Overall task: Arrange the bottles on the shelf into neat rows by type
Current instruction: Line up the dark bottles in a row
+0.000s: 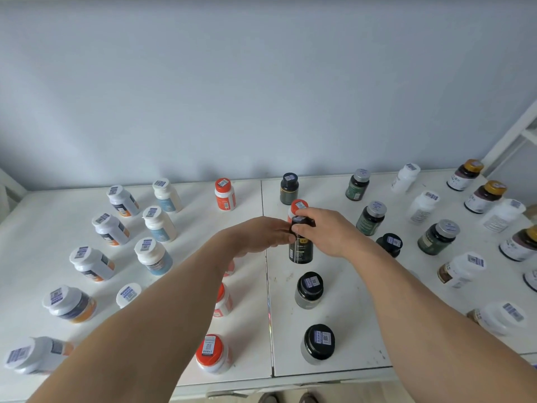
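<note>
While both hands — left hand (261, 232) and right hand (322, 231) — clasp the black bottle (300, 242) at its cap, it stands on the shelf (334, 344) just behind two black-capped bottles (309, 289); best set upright, in line with them.
</note>
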